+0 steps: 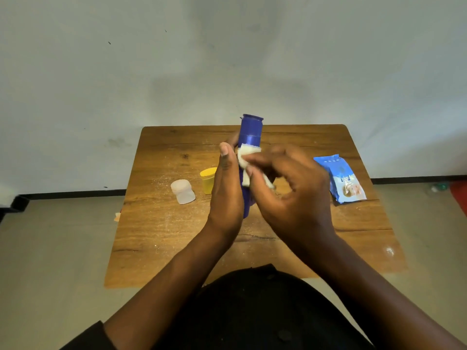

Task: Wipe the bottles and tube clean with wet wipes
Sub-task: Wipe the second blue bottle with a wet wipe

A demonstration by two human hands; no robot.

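The left hand [225,188] covers the left side of the blue bottle [250,132], so only its cap end and a strip of its body show, and the fingers behind it cannot be seen. The right hand [290,190] is blurred and hides much of the white wipe [246,157] and the bottle's lower right side. The yellow bottle [208,179] is half hidden behind the left hand. Print on the wipes pack [341,180] is too small to read. A red thing [460,195] on the floor is cut off by the right edge. A small orange scrap [117,217] peeks from under the tabletop [164,236] edge, unidentifiable.
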